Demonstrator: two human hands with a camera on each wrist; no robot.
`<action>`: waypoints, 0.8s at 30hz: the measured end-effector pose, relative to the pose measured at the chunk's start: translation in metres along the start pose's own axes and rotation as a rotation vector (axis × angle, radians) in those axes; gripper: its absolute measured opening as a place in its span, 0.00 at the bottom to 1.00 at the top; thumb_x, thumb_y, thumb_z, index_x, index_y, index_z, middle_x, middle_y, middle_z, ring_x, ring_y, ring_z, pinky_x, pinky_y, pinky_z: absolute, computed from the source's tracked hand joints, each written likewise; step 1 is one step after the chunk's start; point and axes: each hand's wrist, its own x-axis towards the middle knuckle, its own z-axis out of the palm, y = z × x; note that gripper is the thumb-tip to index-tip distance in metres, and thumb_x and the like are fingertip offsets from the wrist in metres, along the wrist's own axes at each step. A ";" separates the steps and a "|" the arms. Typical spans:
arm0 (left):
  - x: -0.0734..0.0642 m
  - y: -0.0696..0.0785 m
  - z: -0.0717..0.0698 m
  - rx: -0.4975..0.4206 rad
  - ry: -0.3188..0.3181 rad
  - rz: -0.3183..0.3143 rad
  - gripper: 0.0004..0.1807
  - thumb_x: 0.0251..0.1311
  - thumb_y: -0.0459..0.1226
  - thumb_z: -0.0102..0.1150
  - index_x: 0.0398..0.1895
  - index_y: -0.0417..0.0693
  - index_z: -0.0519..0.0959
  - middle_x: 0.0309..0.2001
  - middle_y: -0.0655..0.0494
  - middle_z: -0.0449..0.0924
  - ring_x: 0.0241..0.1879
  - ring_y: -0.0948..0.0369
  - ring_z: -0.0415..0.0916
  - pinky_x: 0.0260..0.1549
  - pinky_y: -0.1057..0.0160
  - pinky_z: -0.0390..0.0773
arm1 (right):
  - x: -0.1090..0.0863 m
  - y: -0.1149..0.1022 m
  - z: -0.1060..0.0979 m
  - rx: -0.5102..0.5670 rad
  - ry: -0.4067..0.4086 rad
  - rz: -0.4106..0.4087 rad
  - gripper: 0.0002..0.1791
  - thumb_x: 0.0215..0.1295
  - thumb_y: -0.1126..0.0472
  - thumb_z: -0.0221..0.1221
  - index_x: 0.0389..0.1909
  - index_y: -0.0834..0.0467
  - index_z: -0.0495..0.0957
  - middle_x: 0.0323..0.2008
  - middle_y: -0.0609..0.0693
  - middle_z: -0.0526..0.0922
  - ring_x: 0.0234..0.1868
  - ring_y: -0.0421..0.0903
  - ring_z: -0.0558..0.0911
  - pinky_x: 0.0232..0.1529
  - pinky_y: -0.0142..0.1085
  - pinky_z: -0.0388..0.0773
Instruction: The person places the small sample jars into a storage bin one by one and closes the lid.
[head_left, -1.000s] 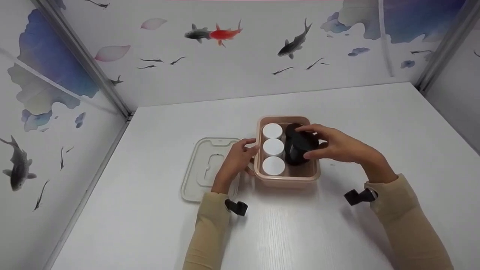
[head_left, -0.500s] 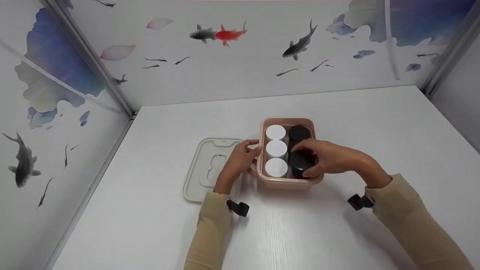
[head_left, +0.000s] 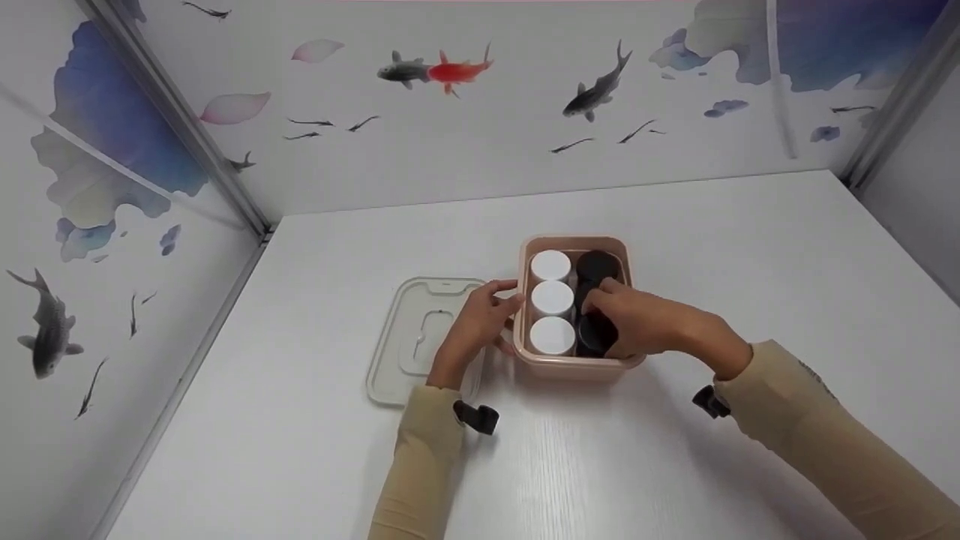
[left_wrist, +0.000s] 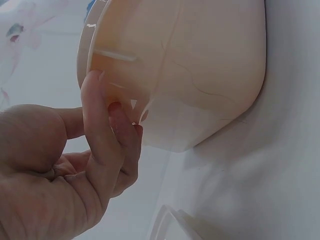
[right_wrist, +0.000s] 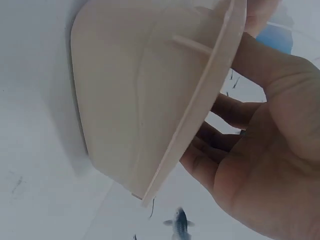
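Observation:
A pink plastic storage box [head_left: 581,370] stands on the white table. Three white round lids or jars [head_left: 553,298] line its left half. Along the right half are black jars, a far one [head_left: 597,265] and a near one [head_left: 595,334]; between them the view is partly covered by my right hand. My left hand [head_left: 480,319] holds the box's left side, thumb at the rim; in the left wrist view its fingers [left_wrist: 97,120] curl under that rim. Reaching in over the right rim, my right hand [head_left: 645,322] grips the near black jar, its fingertips hidden in the right wrist view behind the box wall [right_wrist: 135,100].
A pale translucent lid [head_left: 390,341] lies flat on the table left of the box, partly under my left forearm. Upright panels with painted fish [head_left: 457,73] enclose the table at the back and sides. Small black cameras [head_left: 476,417] are strapped at both wrists.
My right hand has carried the black jar from above the right row down into the near right corner of the box. My left hand keeps its hold on the box's side.

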 end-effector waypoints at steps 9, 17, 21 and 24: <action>0.000 -0.001 0.000 -0.003 -0.009 0.040 0.25 0.75 0.44 0.52 0.71 0.49 0.68 0.48 0.42 0.82 0.39 0.54 0.86 0.18 0.63 0.84 | 0.001 -0.001 0.005 -0.109 0.056 -0.047 0.24 0.54 0.67 0.72 0.52 0.65 0.77 0.46 0.63 0.72 0.40 0.51 0.77 0.45 0.47 0.83; -0.001 -0.001 -0.002 0.004 -0.017 0.047 0.25 0.74 0.43 0.53 0.70 0.45 0.70 0.48 0.42 0.83 0.35 0.57 0.86 0.18 0.62 0.84 | -0.005 -0.006 0.002 -0.014 0.030 -0.022 0.29 0.60 0.65 0.70 0.62 0.64 0.74 0.51 0.62 0.72 0.49 0.53 0.78 0.53 0.51 0.81; -0.001 0.000 -0.004 -0.003 -0.018 0.040 0.24 0.75 0.43 0.52 0.69 0.44 0.71 0.49 0.42 0.82 0.35 0.57 0.85 0.19 0.63 0.84 | -0.007 -0.015 0.009 -0.002 0.164 -0.055 0.27 0.63 0.60 0.68 0.61 0.64 0.75 0.52 0.61 0.74 0.49 0.53 0.78 0.52 0.49 0.81; -0.002 0.002 -0.006 -0.002 -0.009 0.025 0.23 0.75 0.43 0.52 0.68 0.44 0.72 0.50 0.42 0.83 0.34 0.58 0.85 0.20 0.63 0.85 | -0.008 -0.023 0.014 0.027 0.274 -0.070 0.27 0.65 0.59 0.67 0.62 0.65 0.74 0.54 0.62 0.75 0.51 0.54 0.78 0.52 0.49 0.80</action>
